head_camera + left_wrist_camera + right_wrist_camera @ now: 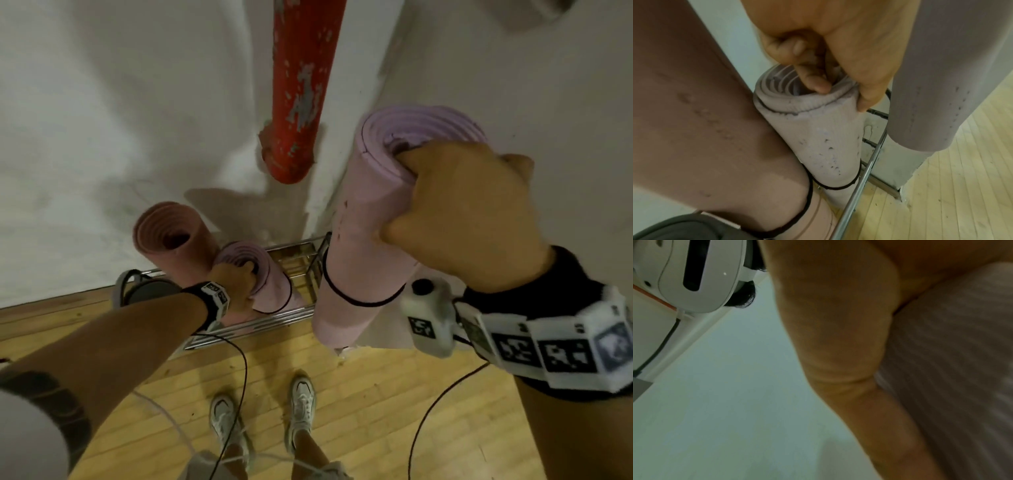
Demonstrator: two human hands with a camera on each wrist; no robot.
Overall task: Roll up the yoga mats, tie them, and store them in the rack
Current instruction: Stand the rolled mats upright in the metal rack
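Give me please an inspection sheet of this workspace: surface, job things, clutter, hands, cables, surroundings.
Surface: wooden floor.
Job's things: metal rack holding dusty-pink mat and small lilac mat, banded; large lilac mat, banded, beside the rack.
Clutter: dark grey roll at rack's left end.
Hands: left hand grips small lilac mat's top; right hand grips large lilac mat's top.
Cables: black wires from both wrists.
Surroundings: white wall, chipped red pipe.
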